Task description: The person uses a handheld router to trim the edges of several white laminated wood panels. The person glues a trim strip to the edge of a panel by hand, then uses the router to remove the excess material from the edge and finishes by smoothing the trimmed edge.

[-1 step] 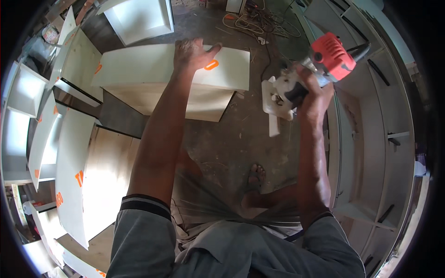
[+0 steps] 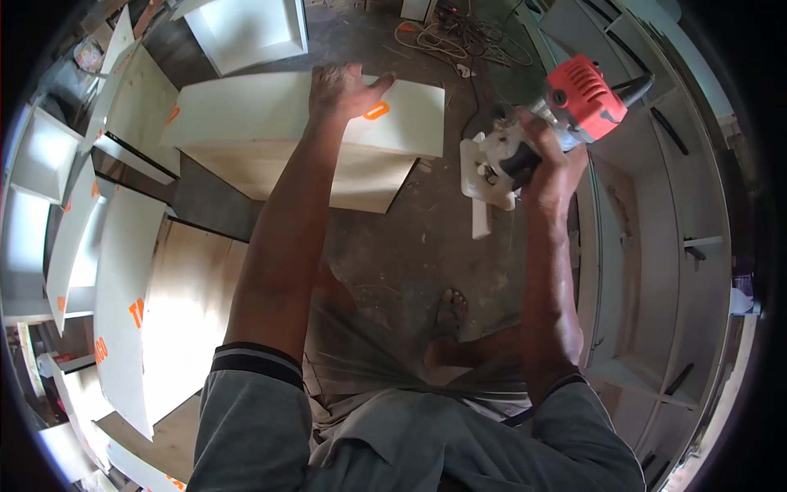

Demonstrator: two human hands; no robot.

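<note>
Left hand (image 2: 338,94) at the far edge of a white panel (image 2: 246,111), grip unclear — right hand (image 2: 557,168) clamped around a red power tool (image 2: 584,100).

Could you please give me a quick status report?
Left hand on drawer. Right hand gripping red power tool, held apart from drawer. Loose cables on floor beyond.

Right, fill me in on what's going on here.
The person's left hand rests on a long, white-faced wooden box. The right hand grips a red power tool with a pale base plate, held to the right of the box and apart from it. Whether it is running can't be told.
</note>
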